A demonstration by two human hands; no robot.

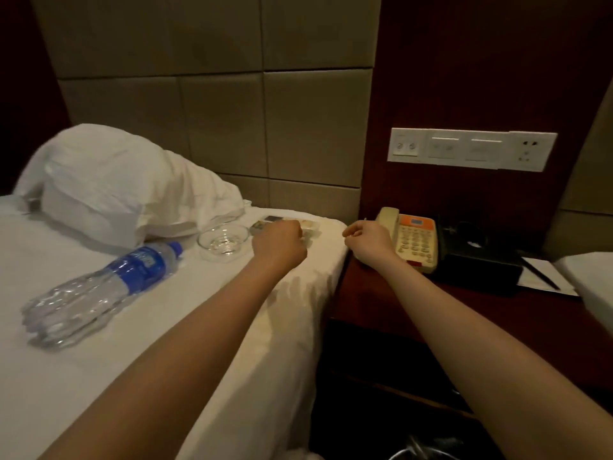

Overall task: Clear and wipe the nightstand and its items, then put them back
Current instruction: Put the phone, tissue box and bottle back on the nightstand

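Note:
A dark wooden nightstand (391, 293) stands right of the bed. On it sit a beige and orange telephone (414, 242), a black box (477, 260) and a notepad (540, 277) with a pen (544, 277). On the bed (99, 376) lie a water bottle (109, 290) on its side, a clear glass dish (224, 240) and small packets (310, 227). My left hand (278, 244) rests curled over the packets; whether it grips one is hidden. My right hand (368, 242) hovers at the nightstand's left edge beside the telephone, fingers curled, nothing visible in it.
A white pillow (116, 184) lies at the head of the bed against a padded headboard (232, 111). A switch and socket panel (471, 149) is on the dark wall above the nightstand. Another white bed corner (593, 280) shows at the far right.

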